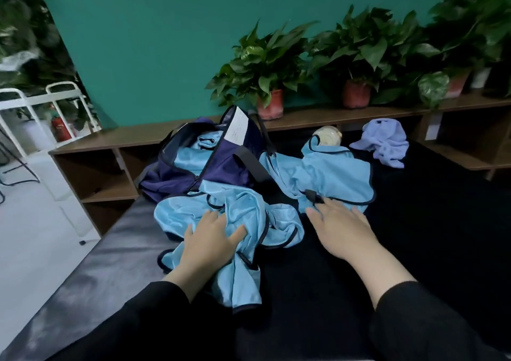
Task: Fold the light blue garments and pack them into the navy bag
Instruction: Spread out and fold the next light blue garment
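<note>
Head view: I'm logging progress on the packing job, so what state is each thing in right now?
navy bag: unzipped, open, light blue fabric inside.
near garment: crumpled, unfolded, outside the bag.
far garment: crumpled, unfolded, outside the bag.
lavender cloth: bunched up, apart from the rest.
left hand: open, fingers resting on the near garment.
right hand: open, fingertips at the far garment's edge.

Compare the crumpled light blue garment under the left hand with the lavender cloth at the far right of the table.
The light blue garment is mesh with dark trim; the lavender cloth is plain, with no trim showing.
The light blue garment lies near, under the left hand; the lavender cloth lies far back, untouched.
The light blue garment spreads wider; the lavender cloth is a smaller heap.
Both are crumpled, unfolded, and on the dark table.
</note>
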